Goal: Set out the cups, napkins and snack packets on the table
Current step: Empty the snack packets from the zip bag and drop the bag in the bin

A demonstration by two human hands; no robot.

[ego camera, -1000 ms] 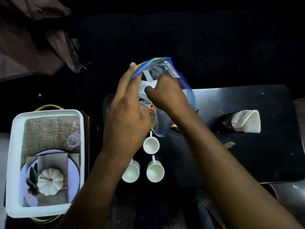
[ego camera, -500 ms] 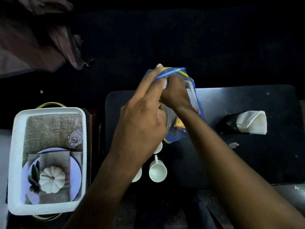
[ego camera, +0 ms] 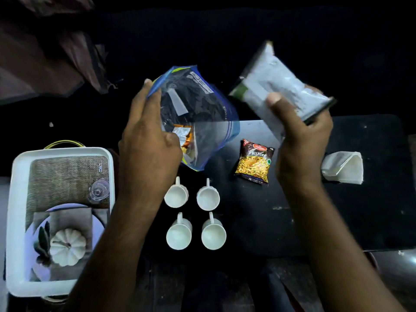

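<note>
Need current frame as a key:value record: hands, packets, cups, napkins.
left hand: holds zip bag open, above table
right hand: holds silver packet, lifted
packets on table: one mixture packet
in bag: at least one more packet
cups: four, upright, two rows
napkins: folded stack, right of mixture packet

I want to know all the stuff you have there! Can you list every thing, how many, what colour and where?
Cups: four, white, table, near middle.
Zip bag: one, clear with blue edge, held up.
Mixture packet: one, brown-yellow, lying on table.
Silvery packet: one, blurred, lifted.
Napkins: white, table's right.
Tray: one, white, left; holds mat, plate, pumpkin, glass.
Table: black.
Left hand: on zip bag.
Right hand: holds silvery packet.
</note>
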